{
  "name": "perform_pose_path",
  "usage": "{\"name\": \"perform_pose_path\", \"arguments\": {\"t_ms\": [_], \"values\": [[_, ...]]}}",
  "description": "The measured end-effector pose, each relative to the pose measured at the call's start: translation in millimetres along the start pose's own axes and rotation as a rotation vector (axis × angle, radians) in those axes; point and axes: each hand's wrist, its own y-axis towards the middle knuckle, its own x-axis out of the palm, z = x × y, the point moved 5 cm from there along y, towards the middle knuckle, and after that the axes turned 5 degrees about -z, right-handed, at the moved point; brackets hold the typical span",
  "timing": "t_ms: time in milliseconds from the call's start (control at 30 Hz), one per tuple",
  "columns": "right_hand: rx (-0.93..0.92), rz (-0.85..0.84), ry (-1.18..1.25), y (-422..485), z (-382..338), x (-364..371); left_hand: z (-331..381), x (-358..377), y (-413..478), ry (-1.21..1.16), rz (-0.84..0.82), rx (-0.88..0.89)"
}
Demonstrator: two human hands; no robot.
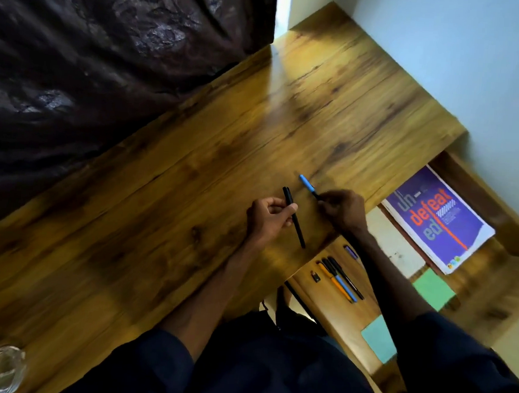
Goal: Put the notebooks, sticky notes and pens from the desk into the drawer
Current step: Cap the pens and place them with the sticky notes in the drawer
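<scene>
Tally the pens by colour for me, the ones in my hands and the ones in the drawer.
Black: 2, slim black pen in left hand, black drawer pen
Blue: 2, blue pen in right hand, blue drawer pen
Orange: 1, orange drawer pen
Purple: 1, purple pen, partly hidden
Total: 6

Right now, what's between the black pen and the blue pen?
Just bare wooden desk between the black pen and the blue pen, seen in the head view.
</scene>
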Motion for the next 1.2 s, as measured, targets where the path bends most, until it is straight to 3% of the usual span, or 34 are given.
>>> {"name": "perform_pose_path", "arguments": {"t_ms": [133, 300, 767, 1200], "values": [[0.192, 0.179, 0.1, -77.8, 62.5, -27.1, -5.3, 56.7, -21.9, 0.017, -0.119, 0.006], [0.369, 0.131, 0.071, -140.7, 130.9, -13.2, -27.3, 111.2, -43.8, 0.142, -0.234, 0.025], [0.459, -0.082, -0.061, -140.0, 172.6, 30.8, -72.6, 132.0, -67.5, 0.375, -0.2, -0.035], [0.448, -0.139, -0.083, -137.7, 182.9, 38.0, -80.2, 142.1, -72.4, 0.364, -0.216, -0.028]]}}
